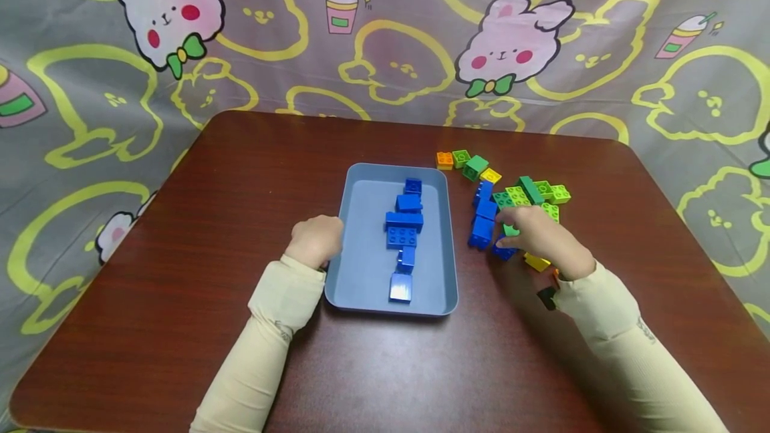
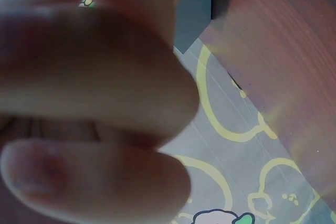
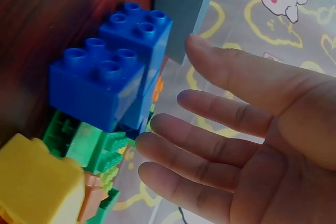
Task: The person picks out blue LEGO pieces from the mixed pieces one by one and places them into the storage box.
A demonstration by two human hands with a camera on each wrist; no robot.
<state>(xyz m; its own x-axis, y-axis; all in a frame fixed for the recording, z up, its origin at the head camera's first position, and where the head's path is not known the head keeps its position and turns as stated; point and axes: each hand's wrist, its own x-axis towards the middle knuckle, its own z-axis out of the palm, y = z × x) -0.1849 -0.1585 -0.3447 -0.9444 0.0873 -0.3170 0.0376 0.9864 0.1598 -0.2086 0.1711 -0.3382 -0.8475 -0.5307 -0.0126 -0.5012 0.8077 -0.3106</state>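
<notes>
My right hand (image 1: 539,236) hovers, released and empty, beside a blue brick (image 3: 86,95) on the desk (image 1: 210,219).
The brick lies off the tray's (image 1: 361,239) right edge; six more blue bricks (image 1: 401,238) sit inside in a rough column. My left hand (image 1: 315,239) is clenched by the tray's left edge, nothing visible in it. The step seems to be picking up this brick; next, my right thumb and fingers need to close round it.

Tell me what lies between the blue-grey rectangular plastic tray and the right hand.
In the head view, several blue plastic toy bricks in a rough line lie between the tray and the right hand.
</notes>
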